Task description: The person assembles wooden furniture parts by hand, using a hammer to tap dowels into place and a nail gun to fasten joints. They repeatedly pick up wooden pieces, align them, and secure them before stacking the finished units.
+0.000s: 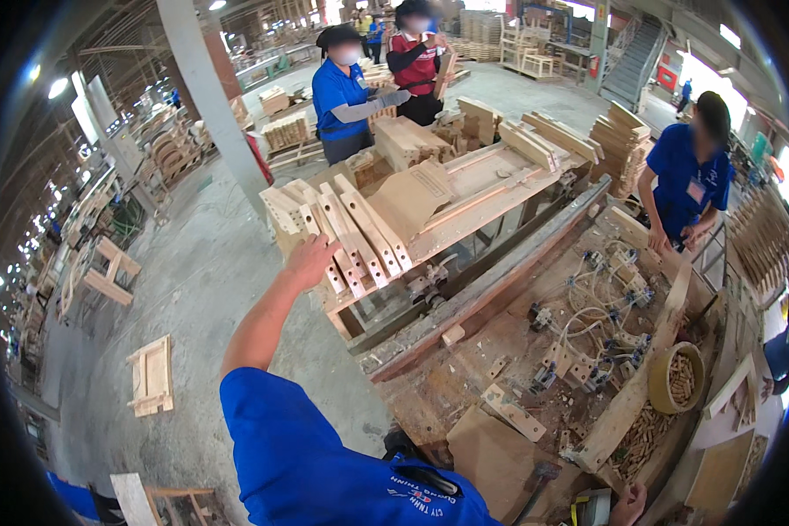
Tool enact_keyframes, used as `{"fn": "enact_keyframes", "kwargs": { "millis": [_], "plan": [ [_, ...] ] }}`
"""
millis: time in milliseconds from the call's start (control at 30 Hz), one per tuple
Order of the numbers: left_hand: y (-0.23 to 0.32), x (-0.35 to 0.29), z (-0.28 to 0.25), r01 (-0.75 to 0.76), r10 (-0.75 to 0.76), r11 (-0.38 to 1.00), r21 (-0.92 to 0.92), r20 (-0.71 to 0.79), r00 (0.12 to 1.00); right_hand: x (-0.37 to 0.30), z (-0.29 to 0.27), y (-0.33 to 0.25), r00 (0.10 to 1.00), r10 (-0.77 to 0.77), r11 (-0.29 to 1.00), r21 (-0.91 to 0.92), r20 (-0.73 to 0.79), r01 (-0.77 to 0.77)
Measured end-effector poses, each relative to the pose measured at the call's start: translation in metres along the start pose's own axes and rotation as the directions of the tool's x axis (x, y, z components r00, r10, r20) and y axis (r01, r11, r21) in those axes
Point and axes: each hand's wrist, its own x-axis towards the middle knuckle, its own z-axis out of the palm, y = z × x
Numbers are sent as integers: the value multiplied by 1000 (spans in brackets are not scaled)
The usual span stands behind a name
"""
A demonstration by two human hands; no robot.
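My left hand [311, 261] reaches forward to a row of pale wooden slats [359, 230] with round holes near their ends. Its fingers are curled over the leftmost slats at the corner of a wooden workbench [465, 230]. Low at the right, my right hand [629, 506] shows only in part. It is beside a grey and yellow object [593, 507] whose kind I cannot make out; whether it grips anything is hidden. A ring-shaped yellowish tub [676, 378] of wooden dowels [681, 379] stands beyond it, with loose dowels [647, 436] below the tub.
Clear hoses and metal fittings [600, 316] cover the dusty machine bed at right. A drilled wooden block [513, 412] and brown cardboard [491, 447] lie nearer. One co-worker [688, 184] stands at right, two [344, 96] beyond the bench. A steel column [210, 96] rises at left.
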Motion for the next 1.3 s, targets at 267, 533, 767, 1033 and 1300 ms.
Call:
{"fn": "enact_keyframes", "kwargs": {
  "millis": [267, 533, 767, 1033, 1300],
  "plan": [
    [-31, 20, 20, -216, 221, 974, 69, -63, 973, -43, 18, -23, 977, -195, 976, -118, -91, 184],
    [-73, 46, 16, -317, 317, 948, -13, -19, 948, -47, 75, -85, 999, -43, 999, 10, -18, 43],
    [-84, 54, 13, -494, 494, 869, 25, -26, 869, -70, 115, -140, 990, -133, 976, 167, -34, 137],
    [-76, 67, -13, -595, 571, 798, 102, 192, 798, -111, 133, -154, 999, 20, 980, 200, -40, -11],
    [-44, 31, -10, -785, 785, 619, -35, -2, 619, -137, 112, -134, 986, 159, 979, 119, 45, -164]
  ]
}}
